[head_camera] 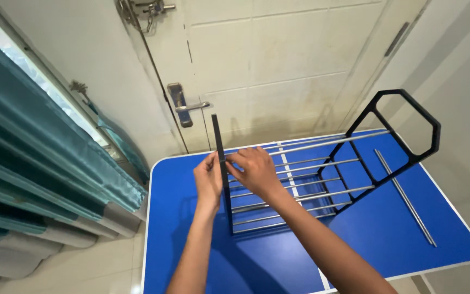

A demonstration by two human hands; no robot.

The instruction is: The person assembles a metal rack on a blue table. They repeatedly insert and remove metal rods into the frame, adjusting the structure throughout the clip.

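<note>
A partly assembled rack [300, 185] stands on the blue table [191, 256], in its middle. Its near black side panel [221, 174] stands upright; the far black side panel [393, 136] tilts to the right. Metal rods [289, 204] run between the two panels. The left hand [208, 179] pinches the near panel from the left, grip clamped on it. The right hand [254, 169] is closed on the panel's right face where a rod meets it. One loose metal rod [406, 198] lies on the table, right of the rack. A white door [278, 60] stands beyond; teal curtains [39, 158] hang left.
</note>
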